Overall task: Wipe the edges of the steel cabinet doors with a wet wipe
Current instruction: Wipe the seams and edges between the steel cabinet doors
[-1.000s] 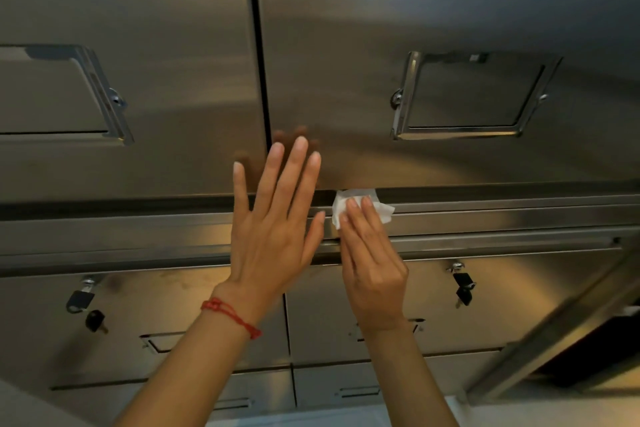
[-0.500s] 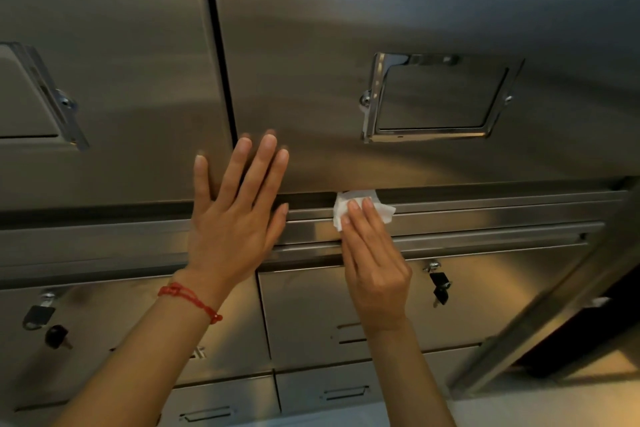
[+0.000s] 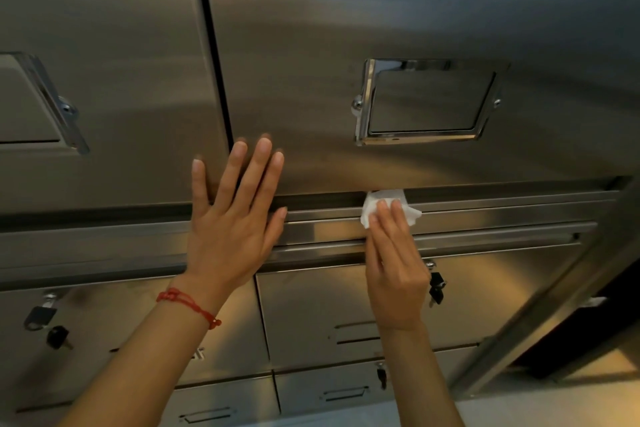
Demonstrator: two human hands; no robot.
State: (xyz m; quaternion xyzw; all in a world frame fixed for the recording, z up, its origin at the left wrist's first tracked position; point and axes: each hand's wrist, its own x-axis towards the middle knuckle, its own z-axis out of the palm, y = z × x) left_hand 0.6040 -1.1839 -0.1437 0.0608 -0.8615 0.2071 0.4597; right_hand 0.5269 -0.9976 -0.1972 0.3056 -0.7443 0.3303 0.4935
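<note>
Head view: right hand (image 3: 394,274) presses the wet wipe (image 3: 384,205) with straight fingers onto the bottom edge of the right steel door (image 3: 398,11), same spot as a second ago (no real progress along the edge). Left hand (image 3: 230,219) flat, fingers spread, bracing across the door gap. No legible writing anywhere

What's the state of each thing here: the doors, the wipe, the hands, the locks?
Left door: closed.
Right door: closed.
Wipe: crumpled, pressed against the right door's bottom edge.
Right hand: fingers straight, pressing the wipe.
Left hand: open, flat across the gap between the doors.
Drawers: shut.
Padlock: hanging at the left drawer.
Key: in the right drawer's lock.
</note>
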